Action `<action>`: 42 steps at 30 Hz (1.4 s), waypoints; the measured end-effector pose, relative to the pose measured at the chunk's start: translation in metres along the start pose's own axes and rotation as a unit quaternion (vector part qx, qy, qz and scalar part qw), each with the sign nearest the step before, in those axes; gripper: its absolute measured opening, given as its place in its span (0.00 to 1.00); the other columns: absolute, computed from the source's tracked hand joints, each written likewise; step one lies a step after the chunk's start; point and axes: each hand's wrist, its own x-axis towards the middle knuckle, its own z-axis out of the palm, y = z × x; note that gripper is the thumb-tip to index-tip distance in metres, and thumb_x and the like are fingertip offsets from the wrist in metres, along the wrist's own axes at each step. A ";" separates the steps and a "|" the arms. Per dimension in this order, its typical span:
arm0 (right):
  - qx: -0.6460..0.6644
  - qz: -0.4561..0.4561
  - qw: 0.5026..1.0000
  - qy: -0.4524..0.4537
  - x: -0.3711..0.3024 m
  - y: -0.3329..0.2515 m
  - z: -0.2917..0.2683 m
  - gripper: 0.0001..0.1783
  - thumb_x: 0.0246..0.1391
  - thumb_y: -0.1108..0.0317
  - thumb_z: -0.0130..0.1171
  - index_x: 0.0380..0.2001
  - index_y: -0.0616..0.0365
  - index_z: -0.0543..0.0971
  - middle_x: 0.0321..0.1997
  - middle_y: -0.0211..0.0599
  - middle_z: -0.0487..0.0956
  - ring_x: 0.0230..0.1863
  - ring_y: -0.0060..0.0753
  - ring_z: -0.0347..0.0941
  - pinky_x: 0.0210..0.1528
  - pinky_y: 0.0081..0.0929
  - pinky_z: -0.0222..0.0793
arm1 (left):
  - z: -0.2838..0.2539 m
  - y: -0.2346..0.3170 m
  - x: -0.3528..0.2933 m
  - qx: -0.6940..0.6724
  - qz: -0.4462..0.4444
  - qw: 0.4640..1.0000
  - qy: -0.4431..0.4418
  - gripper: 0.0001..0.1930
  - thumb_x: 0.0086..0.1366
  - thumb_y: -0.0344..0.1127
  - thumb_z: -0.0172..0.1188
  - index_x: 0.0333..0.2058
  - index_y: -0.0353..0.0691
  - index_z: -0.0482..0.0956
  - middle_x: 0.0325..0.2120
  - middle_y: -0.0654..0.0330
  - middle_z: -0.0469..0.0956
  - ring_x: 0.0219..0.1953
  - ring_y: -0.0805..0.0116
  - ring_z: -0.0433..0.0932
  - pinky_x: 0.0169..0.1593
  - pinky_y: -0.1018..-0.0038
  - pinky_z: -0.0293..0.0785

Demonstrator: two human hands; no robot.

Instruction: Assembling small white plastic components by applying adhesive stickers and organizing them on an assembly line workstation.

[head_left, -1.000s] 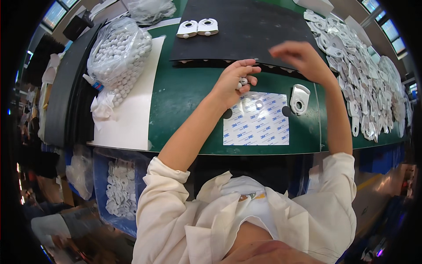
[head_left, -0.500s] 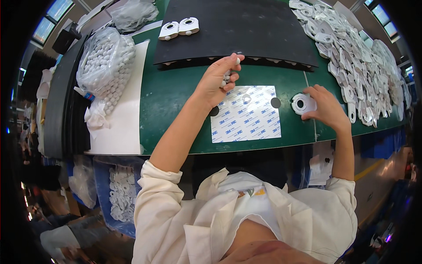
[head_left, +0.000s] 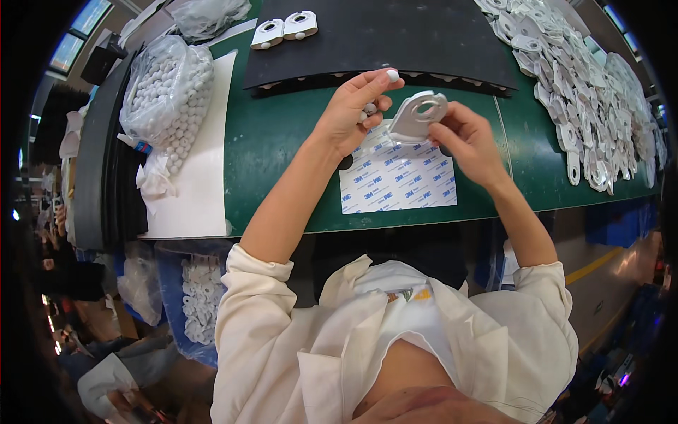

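Several small white balls sit in my left hand (head_left: 357, 109), which is closed round them. One white ball (head_left: 393, 75) is pinched between its thumb and forefinger. My right hand (head_left: 470, 141) grips a white plastic part (head_left: 418, 118) with a round hole, tilted up in the air just right of my left hand. Beneath both hands lies a white sheet with blue print (head_left: 397, 185), with a dark round spot (head_left: 346, 162) at its left edge. Two similar white parts (head_left: 284, 30), each with a ball at its near edge, rest on the black board at the back.
A large black board (head_left: 381, 42) covers the back of the green table (head_left: 282, 177). On the left a clear bag of white balls (head_left: 166, 92) lies on a white sheet (head_left: 201, 169). White parts are heaped (head_left: 575, 106) at the right. A blue-lined bin (head_left: 176, 311) stands below the table.
My right hand has lifted the white part off the table and brought it left, close to my left hand. My left hand stays almost in place, still holding the balls.
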 end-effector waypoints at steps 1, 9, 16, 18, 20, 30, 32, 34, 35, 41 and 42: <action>0.017 0.009 1.000 0.000 -0.001 0.010 0.004 0.07 0.56 0.73 0.53 0.38 0.62 0.73 0.30 0.27 0.74 0.30 0.16 0.68 0.36 0.16 0.66 | 0.000 0.000 -0.001 -0.007 0.000 1.000 0.000 0.14 0.60 0.37 0.60 0.42 0.38 0.74 0.35 0.61 0.75 0.23 0.83 0.64 0.16 0.89 0.55; -0.039 0.010 0.999 0.013 -0.007 0.025 0.015 0.06 0.57 0.73 0.52 0.38 0.61 0.71 0.31 0.27 0.73 0.31 0.14 0.67 0.35 0.12 0.64 | -0.005 -0.002 0.001 -0.006 0.006 1.000 -0.008 0.14 0.59 0.39 0.61 0.40 0.38 0.75 0.31 0.64 0.73 0.23 0.83 0.64 0.16 0.89 0.54; -0.088 -0.006 0.996 0.018 -0.007 0.025 0.015 0.06 0.56 0.75 0.51 0.37 0.61 0.70 0.31 0.28 0.73 0.32 0.14 0.67 0.36 0.13 0.65 | -0.004 -0.002 0.000 -0.001 0.018 1.000 -0.012 0.14 0.59 0.34 0.61 0.43 0.38 0.74 0.34 0.61 0.75 0.23 0.83 0.64 0.17 0.89 0.55; -0.092 -0.008 0.995 0.025 -0.008 0.025 0.015 0.05 0.56 0.75 0.50 0.37 0.61 0.70 0.32 0.29 0.73 0.33 0.14 0.68 0.35 0.15 0.66 | -0.003 -0.002 0.000 -0.008 0.022 1.000 -0.011 0.13 0.59 0.33 0.61 0.43 0.38 0.75 0.34 0.60 0.76 0.22 0.83 0.65 0.17 0.89 0.55; -0.103 -0.016 0.994 0.021 -0.010 0.026 0.015 0.06 0.56 0.76 0.50 0.37 0.61 0.70 0.32 0.29 0.73 0.32 0.14 0.67 0.35 0.15 0.65 | -0.002 -0.001 -0.001 -0.016 0.016 1.000 -0.007 0.13 0.60 0.33 0.60 0.43 0.38 0.75 0.34 0.59 0.76 0.22 0.82 0.65 0.17 0.88 0.55; -0.152 -0.052 0.987 0.007 -0.010 0.024 0.019 0.09 0.55 0.77 0.51 0.40 0.60 0.71 0.32 0.30 0.73 0.29 0.20 0.67 0.33 0.18 0.64 | -0.002 -0.001 -0.001 0.005 -0.004 1.000 -0.021 0.15 0.63 0.37 0.55 0.46 0.35 0.73 0.34 0.61 0.74 0.24 0.83 0.64 0.16 0.89 0.56; -0.043 -0.045 0.998 0.028 -0.006 0.027 0.015 0.09 0.56 0.74 0.50 0.42 0.61 0.70 0.33 0.30 0.73 0.31 0.21 0.68 0.35 0.19 0.65 | -0.001 -0.001 -0.002 0.003 -0.010 1.000 -0.019 0.13 0.62 0.37 0.56 0.42 0.35 0.75 0.30 0.62 0.74 0.23 0.82 0.64 0.18 0.88 0.55; 0.121 0.000 0.991 0.063 -0.004 0.028 0.008 0.12 0.61 0.69 0.47 0.46 0.61 0.68 0.41 0.33 0.73 0.39 0.25 0.70 0.46 0.24 0.67 | 0.001 -0.001 -0.002 0.044 -0.010 0.999 -0.013 0.13 0.61 0.36 0.59 0.41 0.36 0.75 0.29 0.63 0.74 0.23 0.82 0.64 0.18 0.88 0.54; 0.121 0.000 0.991 0.064 -0.003 0.027 0.008 0.12 0.61 0.69 0.47 0.46 0.61 0.68 0.41 0.33 0.73 0.39 0.25 0.70 0.46 0.24 0.67 | 0.002 -0.001 -0.003 0.086 -0.008 0.996 -0.003 0.13 0.59 0.36 0.61 0.41 0.36 0.75 0.27 0.64 0.74 0.23 0.83 0.64 0.19 0.88 0.54; 0.327 0.024 0.940 0.091 0.001 0.029 0.005 0.13 0.62 0.68 0.44 0.48 0.59 0.66 0.49 0.37 0.69 0.50 0.29 0.67 0.56 0.32 0.65 | 0.007 -0.003 -0.008 0.195 0.024 0.981 -0.002 0.13 0.49 0.29 0.68 0.36 0.40 0.80 0.25 0.67 0.75 0.22 0.83 0.65 0.20 0.86 0.55; 0.328 0.031 0.940 0.092 0.001 0.029 0.004 0.13 0.62 0.67 0.44 0.49 0.59 0.65 0.49 0.37 0.69 0.50 0.28 0.67 0.56 0.31 0.65 | 0.008 -0.003 -0.009 0.195 0.024 0.981 -0.003 0.13 0.49 0.29 0.68 0.36 0.40 0.80 0.25 0.67 0.75 0.22 0.83 0.65 0.20 0.86 0.55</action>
